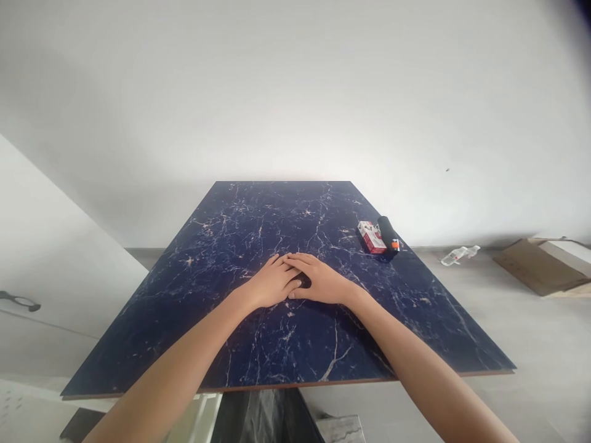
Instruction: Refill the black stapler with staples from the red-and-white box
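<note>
My left hand [271, 285] and my right hand [324, 280] rest together on a blue marbled tabletop [258, 227]. Their fingers are stretched out, and the fingertips overlap at the middle, with the right fingers partly over the left. Both thumbs meet nearer to me, leaving a small dark gap between the palms. No held object shows in either hand. Beyond my right hand, a red and white box [372, 237] lies near the table's right edge. Against it leans or lies a black cylinder [386, 231] with an orange mark at its near end.
A white wall [286, 92] stands behind the table. On the floor to the right are a clear plastic bottle [455, 255] and an open cardboard box [530, 267]. At the left is a white door with a dark handle [21, 301].
</note>
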